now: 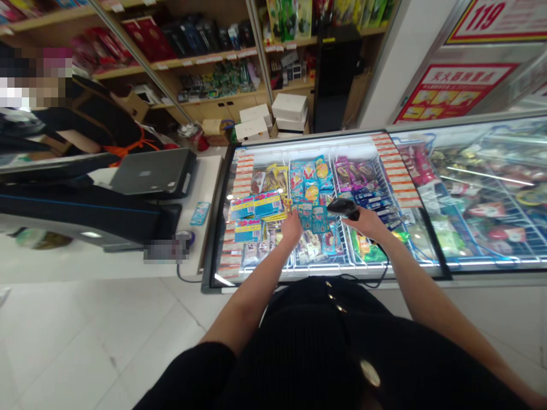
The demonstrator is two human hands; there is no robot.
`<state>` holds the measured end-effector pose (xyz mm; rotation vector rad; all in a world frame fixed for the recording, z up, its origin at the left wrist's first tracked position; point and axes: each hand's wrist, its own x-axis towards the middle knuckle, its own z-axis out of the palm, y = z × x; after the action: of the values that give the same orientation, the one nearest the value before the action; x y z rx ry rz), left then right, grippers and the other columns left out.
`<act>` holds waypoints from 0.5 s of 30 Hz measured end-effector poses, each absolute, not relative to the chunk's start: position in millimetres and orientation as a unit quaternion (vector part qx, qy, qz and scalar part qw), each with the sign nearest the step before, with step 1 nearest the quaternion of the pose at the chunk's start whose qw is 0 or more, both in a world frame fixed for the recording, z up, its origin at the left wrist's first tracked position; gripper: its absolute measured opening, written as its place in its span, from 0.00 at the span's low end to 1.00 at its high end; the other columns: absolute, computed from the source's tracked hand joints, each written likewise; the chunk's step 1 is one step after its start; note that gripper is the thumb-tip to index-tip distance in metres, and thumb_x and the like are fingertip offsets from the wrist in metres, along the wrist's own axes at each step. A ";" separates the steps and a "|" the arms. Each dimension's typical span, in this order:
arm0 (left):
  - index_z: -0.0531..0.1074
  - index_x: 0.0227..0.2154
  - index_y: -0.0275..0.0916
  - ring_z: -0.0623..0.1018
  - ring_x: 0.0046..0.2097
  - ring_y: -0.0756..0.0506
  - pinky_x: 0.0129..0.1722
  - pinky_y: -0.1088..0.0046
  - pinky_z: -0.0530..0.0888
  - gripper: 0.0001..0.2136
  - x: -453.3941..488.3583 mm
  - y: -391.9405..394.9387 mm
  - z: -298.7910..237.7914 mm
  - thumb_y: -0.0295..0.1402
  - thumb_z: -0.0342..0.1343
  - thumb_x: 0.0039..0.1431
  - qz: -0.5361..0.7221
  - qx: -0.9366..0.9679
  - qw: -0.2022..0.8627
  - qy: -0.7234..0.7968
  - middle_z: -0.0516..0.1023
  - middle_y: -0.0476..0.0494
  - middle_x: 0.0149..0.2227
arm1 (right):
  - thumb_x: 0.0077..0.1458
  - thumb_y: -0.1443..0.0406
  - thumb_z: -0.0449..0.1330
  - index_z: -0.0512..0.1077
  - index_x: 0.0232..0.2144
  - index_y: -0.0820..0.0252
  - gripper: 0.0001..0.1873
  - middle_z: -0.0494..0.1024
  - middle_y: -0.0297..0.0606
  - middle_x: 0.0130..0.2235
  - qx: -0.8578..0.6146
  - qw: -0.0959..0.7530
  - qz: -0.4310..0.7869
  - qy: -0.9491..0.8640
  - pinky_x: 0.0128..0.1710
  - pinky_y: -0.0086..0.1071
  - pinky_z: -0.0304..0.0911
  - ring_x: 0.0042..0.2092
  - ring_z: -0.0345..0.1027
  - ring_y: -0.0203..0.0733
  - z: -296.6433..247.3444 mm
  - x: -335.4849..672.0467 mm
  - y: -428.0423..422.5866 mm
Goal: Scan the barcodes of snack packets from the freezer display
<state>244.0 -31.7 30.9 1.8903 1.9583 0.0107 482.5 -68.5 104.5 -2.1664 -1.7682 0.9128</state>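
Observation:
In my right hand (368, 224) is a black handheld barcode scanner (343, 207), its head turned left toward my other hand. A cord hangs down below the right hand. My left hand (292, 228) is closed on a small yellow packet (288, 204) with reddish marks; its kind is too small to make out. Just left of that hand, several flat blue-and-yellow packs (248, 230) with barcodes lie on the glass top of the chest freezer (213, 250). Beneath both hands, colourful wrapped packets (311, 179) fill wire baskets inside the freezer.
To the left stands a white counter (203, 239) with a dark checkout machine (85, 210) and a small blue packet (199, 213). A co-worker (98, 117) is behind it. Stacked white boxes (290, 108) and stocked shelves stand beyond the freezer. A second freezer (491, 273) adjoins at right.

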 end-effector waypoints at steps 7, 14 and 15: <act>0.68 0.49 0.41 0.77 0.48 0.43 0.44 0.69 0.70 0.11 250.7 -23.3 32.8 0.33 0.47 0.67 0.060 0.680 0.224 0.696 0.77 0.38 0.47 | 0.53 0.52 0.62 0.76 0.41 0.64 0.22 0.76 0.39 0.23 -0.740 0.106 0.310 -0.588 0.28 0.30 0.62 0.30 0.75 0.47 98.4 495.6 -72.3; 0.73 0.42 0.38 0.78 0.42 0.45 0.42 0.71 0.71 0.09 283.4 -1.1 31.0 0.29 0.52 0.61 0.123 0.684 0.271 0.666 0.80 0.42 0.39 | 0.54 0.53 0.62 0.75 0.41 0.64 0.20 0.77 0.38 0.23 -0.761 0.113 0.316 -0.556 0.28 0.30 0.62 0.26 0.74 0.44 92.2 518.9 -80.7; 0.74 0.41 0.38 0.78 0.42 0.45 0.42 0.72 0.71 0.09 290.0 2.4 30.9 0.29 0.52 0.60 0.126 0.683 0.282 0.662 0.80 0.42 0.38 | 0.54 0.53 0.62 0.75 0.40 0.64 0.20 0.76 0.38 0.23 -0.763 0.115 0.315 -0.552 0.28 0.30 0.62 0.26 0.74 0.44 91.6 522.8 -82.1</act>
<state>290.0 2.4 30.9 1.8286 1.7735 0.3379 522.8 -82.1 91.6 -2.2373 -1.6172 0.9237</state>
